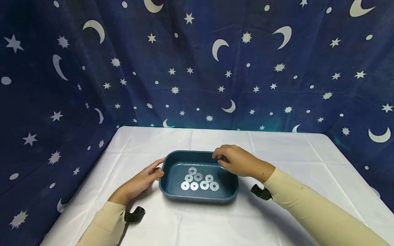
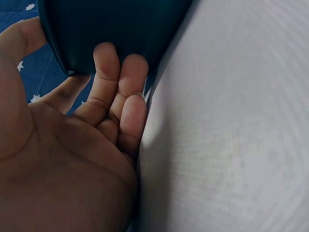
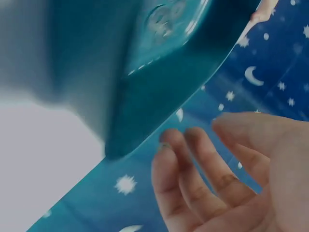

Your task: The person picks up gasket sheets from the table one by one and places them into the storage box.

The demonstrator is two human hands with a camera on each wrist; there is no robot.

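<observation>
A dark blue rectangular tray (image 1: 198,197) with rounded corners lies on the table. Several flat metal washers (image 1: 198,177), silver with centre holes, are spread on its floor. My left hand (image 1: 140,182) holds the tray's left end. Its thumb is at the rim, and in the left wrist view the fingertips (image 2: 133,65) touch the outer wall. Over the far right corner of the tray hovers my right hand (image 1: 238,160), fingers loosely bent. In the right wrist view, nothing shows between that hand's thumb and fingers (image 3: 207,154).
A white cloth (image 1: 191,225) covers the table, with creases in it. Behind and to the left hangs a dark blue curtain (image 1: 197,82) with moons and stars. Black straps with small mounts (image 1: 135,215) sit at both wrists, over beige sleeves.
</observation>
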